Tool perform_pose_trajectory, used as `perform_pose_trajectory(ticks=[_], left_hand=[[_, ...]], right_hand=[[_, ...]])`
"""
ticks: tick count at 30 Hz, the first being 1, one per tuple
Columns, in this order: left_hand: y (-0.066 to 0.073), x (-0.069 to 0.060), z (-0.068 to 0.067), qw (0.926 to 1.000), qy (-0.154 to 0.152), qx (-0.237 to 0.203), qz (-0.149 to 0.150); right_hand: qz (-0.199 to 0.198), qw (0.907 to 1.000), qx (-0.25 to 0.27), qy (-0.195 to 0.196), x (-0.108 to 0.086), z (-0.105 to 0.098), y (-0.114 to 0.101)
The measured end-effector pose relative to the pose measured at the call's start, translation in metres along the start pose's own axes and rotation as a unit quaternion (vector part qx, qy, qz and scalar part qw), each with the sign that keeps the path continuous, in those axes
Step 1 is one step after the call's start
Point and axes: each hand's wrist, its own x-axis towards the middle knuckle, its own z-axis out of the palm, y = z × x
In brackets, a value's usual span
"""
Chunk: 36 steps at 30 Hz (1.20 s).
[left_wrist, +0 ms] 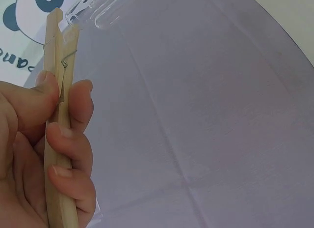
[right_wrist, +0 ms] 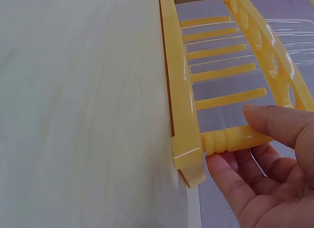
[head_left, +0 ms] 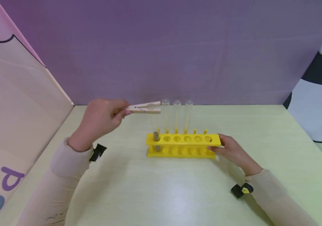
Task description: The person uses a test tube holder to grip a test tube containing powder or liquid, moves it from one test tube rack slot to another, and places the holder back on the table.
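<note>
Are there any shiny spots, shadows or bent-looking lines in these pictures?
Head view: a bright glare patch on the tabletop, a soft shadow beside the left sleeve; left wrist view: glints on the test tubes, and the purple backdrop has a curved-looking right edge, perhaps lens distortion; right wrist view: highlights on the yellow test tube rack.

The rack (head_left: 183, 144) is set on the table (head_left: 138, 188); a test tube (head_left: 156, 136) is held in its leftmost hole, three other tubes (head_left: 177, 117) are stood behind, and the clip (head_left: 146, 110) is held left of these.
</note>
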Motion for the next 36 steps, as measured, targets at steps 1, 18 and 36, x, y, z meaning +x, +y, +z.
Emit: perform_pose_trajectory(ticks=[1, 18, 36], left_hand=[[-0.0001, -0.0001, 0.0002, 1.0000, -0.001, -0.001, -0.001], [-0.0004, -0.0004, 0.0011, 0.9999, -0.014, -0.005, -0.007], [-0.0025, -0.0024, 0.0081, 0.9998, -0.011, -0.014, -0.003]], right_hand=[[0.001, 1.0000, 0.001, 0.000, -0.0001, -0.0002, 0.0003], [-0.006, 0.9999, 0.008, 0.000, 0.0013, 0.0009, 0.0005], [-0.013, 0.9998, 0.013, 0.002, 0.0015, 0.0016, 0.0035]])
